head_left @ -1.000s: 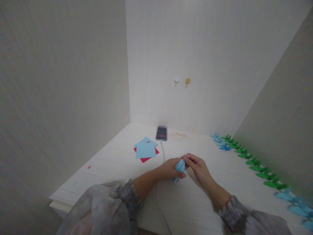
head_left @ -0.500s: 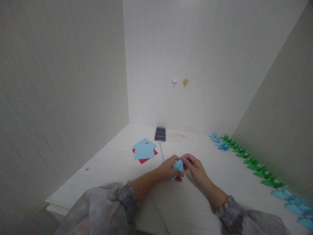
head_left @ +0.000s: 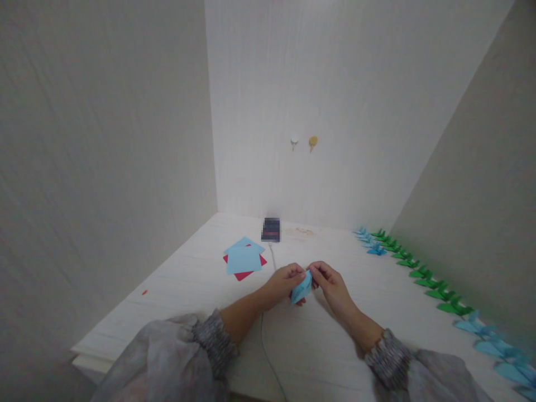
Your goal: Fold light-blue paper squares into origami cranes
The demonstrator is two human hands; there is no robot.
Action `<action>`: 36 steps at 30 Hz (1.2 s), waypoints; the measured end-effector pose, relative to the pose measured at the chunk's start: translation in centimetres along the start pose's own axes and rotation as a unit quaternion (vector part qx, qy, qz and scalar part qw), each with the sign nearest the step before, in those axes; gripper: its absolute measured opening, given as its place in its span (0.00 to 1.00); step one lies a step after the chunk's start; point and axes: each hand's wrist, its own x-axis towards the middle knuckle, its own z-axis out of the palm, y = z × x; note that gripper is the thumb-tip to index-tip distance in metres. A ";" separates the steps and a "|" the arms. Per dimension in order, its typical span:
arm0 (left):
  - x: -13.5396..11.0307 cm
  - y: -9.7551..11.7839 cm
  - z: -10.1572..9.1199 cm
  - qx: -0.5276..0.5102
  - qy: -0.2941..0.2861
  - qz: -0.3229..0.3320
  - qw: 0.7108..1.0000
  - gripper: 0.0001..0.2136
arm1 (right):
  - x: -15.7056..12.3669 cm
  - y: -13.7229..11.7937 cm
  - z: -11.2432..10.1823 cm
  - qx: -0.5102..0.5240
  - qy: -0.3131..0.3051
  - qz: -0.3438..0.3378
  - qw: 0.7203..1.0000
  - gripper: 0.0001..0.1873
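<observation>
A small folded piece of light blue paper (head_left: 301, 288) is held above the white table between my two hands. My left hand (head_left: 286, 285) is closed on its left side, thumb on top and fingertips showing beneath. The fingers of my right hand (head_left: 328, 279) pinch the paper's upper right tip. Its exact folds are too small to make out. Flat square sheets, light blue (head_left: 244, 261) over red (head_left: 245, 276), lie in an overlapping pile to the left of my hands.
Green folded paper cranes (head_left: 439, 291) and light blue ones (head_left: 498, 347) line the table's right side. A pixelated dark device (head_left: 271, 229) with a cable (head_left: 268, 349) stands by the back wall. A red scrap (head_left: 144, 292) lies near the left edge. Two hooks (head_left: 312, 141) hang on the wall.
The folded paper has turned in my left hand, so more of its length now faces the camera. My right hand stays at its upper tip. The view has shifted slightly.
</observation>
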 end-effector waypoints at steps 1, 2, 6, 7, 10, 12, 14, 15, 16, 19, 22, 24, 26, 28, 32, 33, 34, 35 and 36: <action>0.0 0.0 -0.1 -0.006 0.001 0.004 1.000 0.15 | 0.0 0.0 0.0 0.012 0.002 0.002 1.000 0.16; 0.0 0.0 -0.1 -0.009 0.006 0.009 1.000 0.15 | 0.0 0.0 0.1 0.024 0.005 0.004 1.000 0.16; 0.2 0.1 -0.4 0.004 0.057 0.028 0.998 0.15 | -0.1 -0.1 0.0 0.027 -0.007 0.011 1.000 0.16; 0.2 0.1 -0.4 0.005 0.072 0.033 0.997 0.14 | -0.2 -0.2 -0.1 0.018 -0.015 0.008 1.000 0.15; 0.3 -0.1 -0.6 0.004 0.095 0.041 0.995 0.14 | -0.3 -0.6 -0.1 -0.007 -0.030 -0.006 1.000 0.15; 0.3 -0.2 -0.6 -0.002 0.094 0.036 0.995 0.14 | -0.3 -0.8 0.0 -0.012 -0.028 -0.011 0.999 0.16; 0.3 -0.2 -0.5 -0.010 0.092 0.031 0.995 0.15 | -0.4 -0.9 0.1 -0.011 -0.025 -0.013 1.000 0.17; 0.2 -0.1 -0.4 -0.014 0.090 0.029 0.995 0.15 | -0.4 -0.9 0.2 -0.011 -0.022 -0.014 1.000 0.17; 0.2 0.0 -0.4 -0.015 0.089 0.027 0.996 0.15 | -0.4 -0.9 0.2 -0.014 -0.020 -0.014 1.000 0.17; 0.0 0.5 -0.1 -0.016 0.080 0.025 0.996 0.16 | -0.4 -0.8 0.2 -0.027 -0.017 -0.013 0.999 0.15; -0.3 0.9 0.0 -0.034 0.063 0.033 0.997 0.18 | -0.4 -0.6 0.2 -0.024 -0.015 -0.018 0.999 0.12; -0.3 1.0 0.0 -0.046 0.059 0.032 0.997 0.18 | -0.4 -0.6 0.2 -0.017 -0.013 -0.023 1.000 0.11; -0.3 0.9 -0.1 -0.048 0.064 0.029 0.996 0.17 | -0.4 -0.6 0.3 -0.012 -0.012 -0.025 1.000 0.10; -0.3 0.9 -0.1 -0.050 0.070 0.030 0.996 0.16 | -0.4 -0.7 0.3 -0.011 -0.010 -0.023 1.000 0.10; -0.4 1.0 0.0 -0.062 0.048 0.037 0.996 0.16 | -0.5 -1.0 0.3 -0.002 -0.002 -0.014 1.000 0.10; -0.4 1.0 0.0 -0.065 0.040 0.036 0.996 0.16 | -0.5 -1.0 0.3 0.001 0.001 -0.012 1.000 0.10; -0.5 1.0 0.1 -0.070 0.034 0.034 0.996 0.16 | -0.5 -1.0 0.3 0.004 0.004 -0.011 1.000 0.10; -0.4 1.0 0.1 -0.075 0.031 0.032 0.996 0.16 | -0.5 -1.0 0.3 0.006 0.008 -0.010 1.000 0.10; -0.4 1.0 0.1 -0.080 0.030 0.029 0.996 0.16 | -0.5 -1.0 0.3 0.007 0.010 -0.009 1.000 0.10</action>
